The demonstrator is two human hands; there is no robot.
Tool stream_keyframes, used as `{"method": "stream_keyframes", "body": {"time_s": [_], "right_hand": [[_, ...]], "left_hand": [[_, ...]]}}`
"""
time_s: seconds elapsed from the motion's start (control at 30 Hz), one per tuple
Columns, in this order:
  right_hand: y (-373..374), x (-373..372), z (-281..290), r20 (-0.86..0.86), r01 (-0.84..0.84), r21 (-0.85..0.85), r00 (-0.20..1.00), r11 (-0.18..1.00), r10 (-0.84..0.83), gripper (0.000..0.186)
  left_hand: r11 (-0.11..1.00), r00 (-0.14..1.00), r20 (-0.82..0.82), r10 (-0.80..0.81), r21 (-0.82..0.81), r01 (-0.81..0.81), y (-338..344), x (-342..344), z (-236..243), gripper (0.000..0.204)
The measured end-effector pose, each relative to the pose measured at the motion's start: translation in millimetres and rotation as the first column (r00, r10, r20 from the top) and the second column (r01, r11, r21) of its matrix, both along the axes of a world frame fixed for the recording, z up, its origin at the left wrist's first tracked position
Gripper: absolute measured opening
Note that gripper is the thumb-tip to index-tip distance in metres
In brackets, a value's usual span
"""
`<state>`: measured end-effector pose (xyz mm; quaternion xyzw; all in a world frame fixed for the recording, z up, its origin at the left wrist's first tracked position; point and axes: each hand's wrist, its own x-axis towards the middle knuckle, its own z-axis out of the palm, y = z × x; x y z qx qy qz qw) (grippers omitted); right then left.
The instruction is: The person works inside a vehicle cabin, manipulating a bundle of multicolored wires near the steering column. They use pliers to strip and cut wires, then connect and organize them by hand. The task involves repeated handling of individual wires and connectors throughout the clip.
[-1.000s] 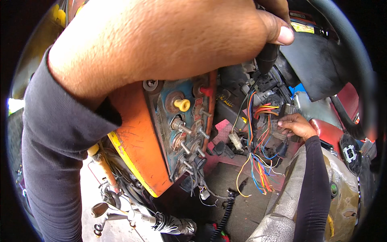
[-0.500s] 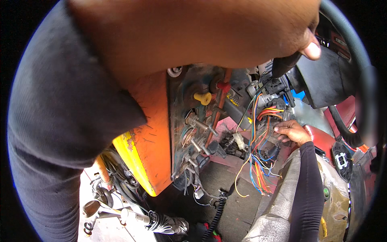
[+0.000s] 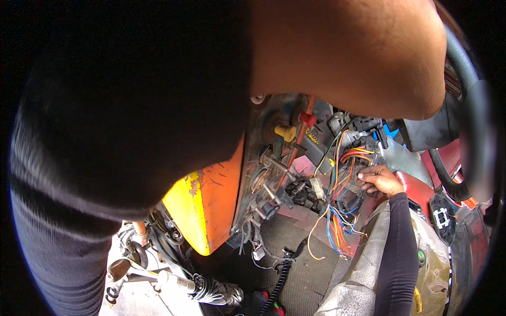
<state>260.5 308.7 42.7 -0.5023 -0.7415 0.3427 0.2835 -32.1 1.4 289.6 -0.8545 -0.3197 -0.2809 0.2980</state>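
Note:
My left arm stretches across the top of the view, its dark sleeve ending short of the bare skin of my left hand [image 3: 363,58], very near the camera. Its fingers do not show, so what it touches is hidden. At right centre, my right hand [image 3: 382,180] has thumb and fingers drawn together beside the wiring; whatever is between them is too small to make out. Just left of it hangs a loose bundle of coloured wires [image 3: 337,210] with bare ends. Thicker red and yellow wires [image 3: 356,154] run above the fingers. A white connector [image 3: 317,188] hangs among the wires.
An orange and yellow panel [image 3: 213,200] stands left of several levers, with a yellow knob [image 3: 285,132] and red knob [image 3: 308,119]. A steering wheel [image 3: 461,68] curves at the upper right. A worn grey seat [image 3: 363,263] is beside my right arm. Textured floor mat [image 3: 305,263] lies below.
My left arm has shifted right and closer to the camera, covering more of the orange panel; its thumb has gone out of sight. My right hand stays at nearly the same spot by the wires.

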Motion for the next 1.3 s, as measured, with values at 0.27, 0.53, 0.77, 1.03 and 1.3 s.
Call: {"method": "stream_keyframes", "body": {"time_s": [0.27, 0.53, 0.77, 1.03, 1.3], "right_hand": [[-7, -1, 4, 0.032, 0.020, -0.015, 0.999, 1.000, -0.019, 0.042], [-7, 2, 3, 0.025, 0.029, -0.010, 0.999, 1.000, -0.029, 0.041], [-7, -2, 3, 0.022, 0.024, -0.035, 0.999, 0.999, -0.023, 0.040], [-12, 28, -2, 0.022, 0.082, -0.034, 0.996, 0.996, -0.081, 0.043], [-4, 0, -9, -0.050, -0.004, -0.059, 0.999, 0.998, 0.001, 0.045]], "left_hand": [[1.000, 1.000, 0.015, -0.012, 0.024, 0.012, -6, -10, -6, 0.028], [0.998, 0.999, 0.027, -0.024, 0.059, 0.022, -6, -12, -13, 0.027], [0.996, 0.999, 0.035, -0.034, 0.089, 0.031, -5, -16, -15, 0.027], [0.987, 0.990, 0.068, -0.126, 0.107, 0.118, 15, -22, -22, 0.026], [0.995, 0.996, 0.010, -0.089, 0.037, 0.089, 1, -21, -15, 0.024]]}}
